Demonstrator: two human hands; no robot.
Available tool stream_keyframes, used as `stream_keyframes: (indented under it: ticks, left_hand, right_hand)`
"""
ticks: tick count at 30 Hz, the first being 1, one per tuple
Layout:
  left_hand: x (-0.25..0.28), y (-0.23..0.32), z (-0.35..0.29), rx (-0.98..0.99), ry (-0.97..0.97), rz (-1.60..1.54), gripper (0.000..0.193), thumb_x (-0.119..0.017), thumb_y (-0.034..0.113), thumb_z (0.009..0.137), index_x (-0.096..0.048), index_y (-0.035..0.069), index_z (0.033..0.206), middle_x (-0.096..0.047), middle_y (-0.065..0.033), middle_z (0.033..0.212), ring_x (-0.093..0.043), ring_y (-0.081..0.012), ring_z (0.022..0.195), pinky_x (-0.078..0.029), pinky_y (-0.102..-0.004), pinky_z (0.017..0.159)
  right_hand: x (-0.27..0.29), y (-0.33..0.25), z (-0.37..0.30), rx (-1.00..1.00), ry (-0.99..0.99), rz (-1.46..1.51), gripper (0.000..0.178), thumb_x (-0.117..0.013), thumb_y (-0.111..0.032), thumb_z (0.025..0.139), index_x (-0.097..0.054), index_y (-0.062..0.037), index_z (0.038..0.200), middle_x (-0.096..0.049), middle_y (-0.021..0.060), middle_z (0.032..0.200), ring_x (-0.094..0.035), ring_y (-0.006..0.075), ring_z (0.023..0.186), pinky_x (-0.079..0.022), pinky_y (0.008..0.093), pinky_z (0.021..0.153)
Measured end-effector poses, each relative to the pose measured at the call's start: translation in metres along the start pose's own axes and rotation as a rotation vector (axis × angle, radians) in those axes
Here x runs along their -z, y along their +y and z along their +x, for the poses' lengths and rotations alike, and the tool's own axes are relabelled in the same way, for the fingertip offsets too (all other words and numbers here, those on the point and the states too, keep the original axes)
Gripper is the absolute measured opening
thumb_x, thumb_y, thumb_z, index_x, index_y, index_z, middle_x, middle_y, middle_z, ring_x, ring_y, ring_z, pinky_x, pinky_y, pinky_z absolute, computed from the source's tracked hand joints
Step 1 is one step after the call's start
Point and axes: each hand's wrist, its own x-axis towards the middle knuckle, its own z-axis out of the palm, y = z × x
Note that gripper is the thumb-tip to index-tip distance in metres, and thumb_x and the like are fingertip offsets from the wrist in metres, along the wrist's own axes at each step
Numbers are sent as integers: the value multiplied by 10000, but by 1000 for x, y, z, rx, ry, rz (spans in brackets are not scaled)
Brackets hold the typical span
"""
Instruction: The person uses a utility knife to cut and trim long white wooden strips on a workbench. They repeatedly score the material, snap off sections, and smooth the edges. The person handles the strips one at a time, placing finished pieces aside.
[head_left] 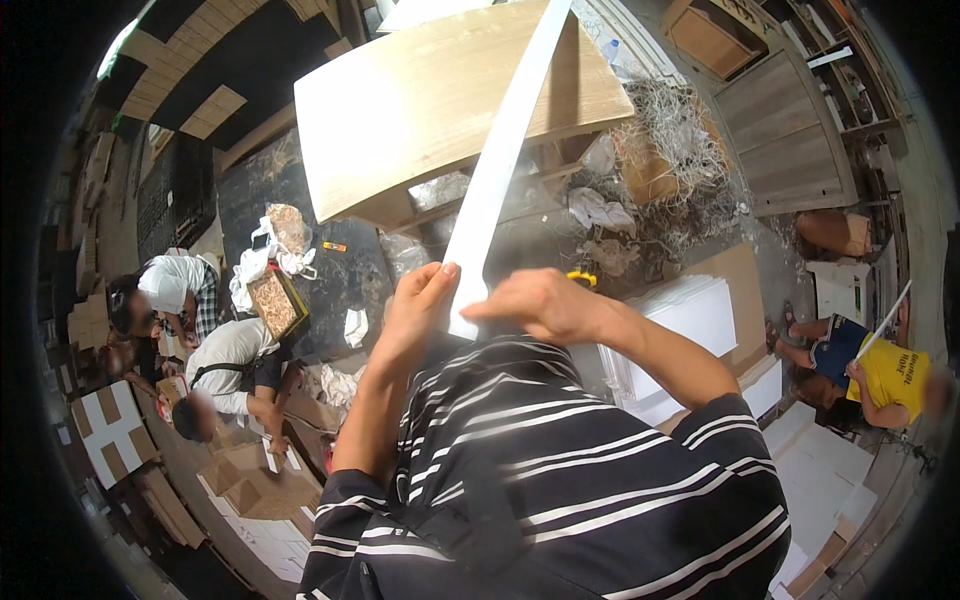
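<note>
A long white strip [497, 160] runs from my waist up and away over a wooden tabletop. My left hand [415, 300] is closed on its near left edge, thumb on top. My right hand [540, 304] is at the strip's right edge near the same end, its index finger stretched to the white surface. The other right fingers are curled and slightly blurred; whether they hold anything is hidden. A yellow curved thing [582, 279] shows just beyond the right hand, its kind unclear. The strip's near end lies against my striped shirt.
Below the strip's far part stands a light wooden tabletop [400, 110]. White panels [670, 335] are stacked at right, below tangled shredded strips [680, 140]. Two people crouch at left among cardboard [255, 485]; another in a yellow shirt [893, 375] is at far right.
</note>
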Motion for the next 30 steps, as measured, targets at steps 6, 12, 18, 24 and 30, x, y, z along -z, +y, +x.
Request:
stream_keyframes:
  ticks: [6, 12, 18, 24, 30]
  left_hand:
    - [1, -3, 1, 26, -56, -120, 301, -564, 301, 1073, -658, 57, 924, -550, 74, 744, -467, -12, 637, -351, -199, 527]
    - [0, 4, -3, 82, -116, -193, 313, -524, 303, 1084, -667, 37, 1003, -612, 27, 758, -529, -53, 527, -419, -235, 409]
    - [-3, -1, -4, 4, -6, -217, 295, -559, 288, 1078, -663, 43, 950, -576, 69, 755, -509, -15, 647, -412, -204, 562]
    - [-10, -12, -1, -21, -27, -57, 308, -578, 306, 1076, -655, 58, 911, -504, 103, 736, -387, -3, 620, -291, -206, 528]
    - [-11, -4, 0, -26, 23, 40, 366, -560, 335, 1078, -624, 61, 845, -522, 58, 663, -461, -32, 529, -369, -229, 449]
  right_hand:
    - [10, -1, -18, -410, 251, 503, 633, -501, 138, 845, -658, -135, 1394, -769, 86, 1049, -703, 120, 915, -575, 285, 825]
    - [-6, 3, 1, -398, 383, 487, 565, -522, 115, 893, -657, -125, 1386, -764, 126, 1086, -686, 114, 892, -569, 283, 824]
    - [-13, -7, 2, -294, 227, 319, 515, -551, 92, 894, -665, -105, 1357, -743, 190, 1156, -746, 239, 998, -568, 308, 874]
    - [4, 0, -4, -267, 142, 148, 644, -519, 109, 740, -684, -98, 1327, -741, 157, 1027, -717, 307, 907, -561, 394, 857]
    - [-20, -25, -14, -300, 176, -12, 585, -538, 91, 778, -693, -109, 1305, -714, 161, 944, -658, 365, 834, -536, 438, 792]
